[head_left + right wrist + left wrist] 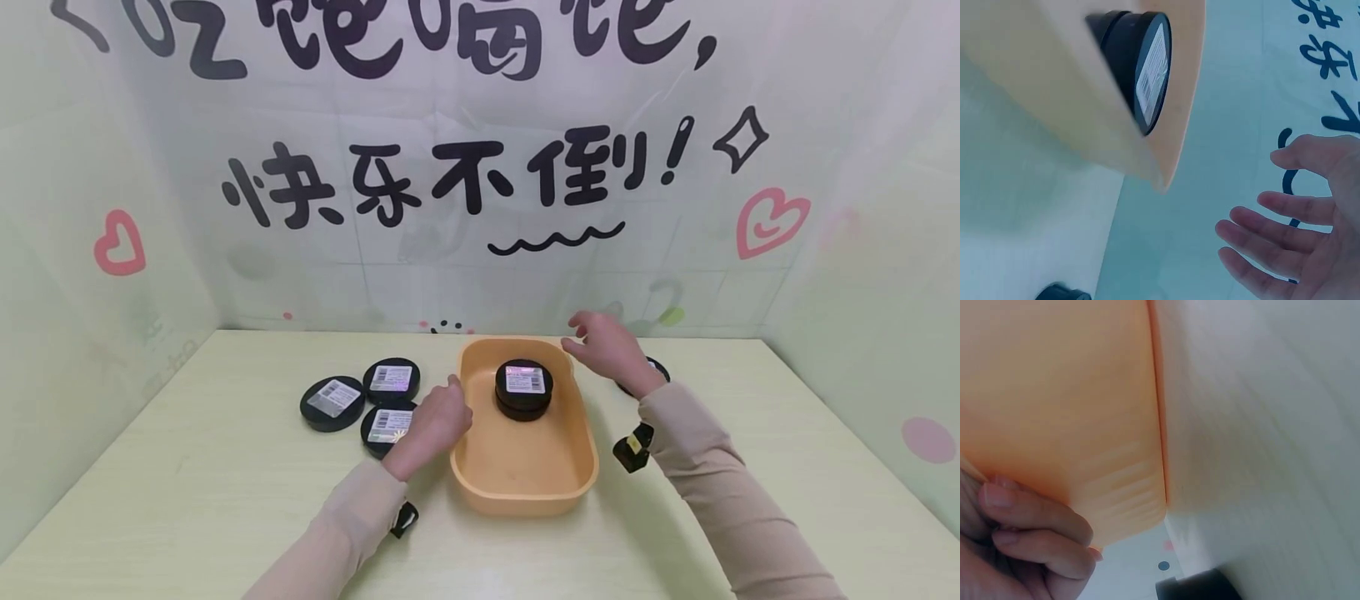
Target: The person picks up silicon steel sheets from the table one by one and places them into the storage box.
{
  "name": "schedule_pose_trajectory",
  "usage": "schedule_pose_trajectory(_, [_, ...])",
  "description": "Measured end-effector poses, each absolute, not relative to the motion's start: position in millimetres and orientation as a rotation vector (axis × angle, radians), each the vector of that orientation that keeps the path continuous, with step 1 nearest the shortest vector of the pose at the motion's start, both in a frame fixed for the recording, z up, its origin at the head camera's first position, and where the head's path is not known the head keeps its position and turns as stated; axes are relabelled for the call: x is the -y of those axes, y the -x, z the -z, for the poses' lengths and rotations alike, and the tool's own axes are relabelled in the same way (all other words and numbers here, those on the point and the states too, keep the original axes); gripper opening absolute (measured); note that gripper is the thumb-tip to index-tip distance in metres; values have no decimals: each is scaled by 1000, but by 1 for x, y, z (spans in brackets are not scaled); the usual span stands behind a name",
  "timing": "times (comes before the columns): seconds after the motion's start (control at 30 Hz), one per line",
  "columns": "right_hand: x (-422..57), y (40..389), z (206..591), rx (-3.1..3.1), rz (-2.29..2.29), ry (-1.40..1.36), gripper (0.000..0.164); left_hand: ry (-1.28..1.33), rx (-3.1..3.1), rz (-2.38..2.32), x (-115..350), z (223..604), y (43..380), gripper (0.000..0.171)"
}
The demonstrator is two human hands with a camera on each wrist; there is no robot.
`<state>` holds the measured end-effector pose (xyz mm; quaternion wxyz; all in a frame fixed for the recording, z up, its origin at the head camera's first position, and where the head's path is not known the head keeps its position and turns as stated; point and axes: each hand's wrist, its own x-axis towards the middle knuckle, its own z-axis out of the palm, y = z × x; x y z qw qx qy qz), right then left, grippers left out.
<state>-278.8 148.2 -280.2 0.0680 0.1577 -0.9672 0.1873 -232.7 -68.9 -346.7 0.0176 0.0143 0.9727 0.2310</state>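
Hands [441,417] [611,350] flank orange tub [517,503]; 2 discs [523,392] inside.

The rounded rectangular light orange plastic container [517,467] is uniform in colour. The stacked round black discs [524,408] within it display a white rectangular label [525,380] with dark print, a barcode and a pink-violet sheen. The three round black discs [332,403] at left bear similar white labels. The flat tabletop [187,467] is pale cream with faint wood grain. The glossy white backdrop sheet [300,125] at the far side is printed with bold black characters, a black wavy line, a green oval [672,316] and pink heart outlines at left and right. Both fabric sleeves [735,492] are plain beige.
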Motion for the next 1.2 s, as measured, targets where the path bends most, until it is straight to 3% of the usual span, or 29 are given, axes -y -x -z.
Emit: schedule_pose_trajectory(1.2, [-228, 291, 329, 2873, -610, -184, 42, -37, -3014, -715, 68, 347, 233, 54])
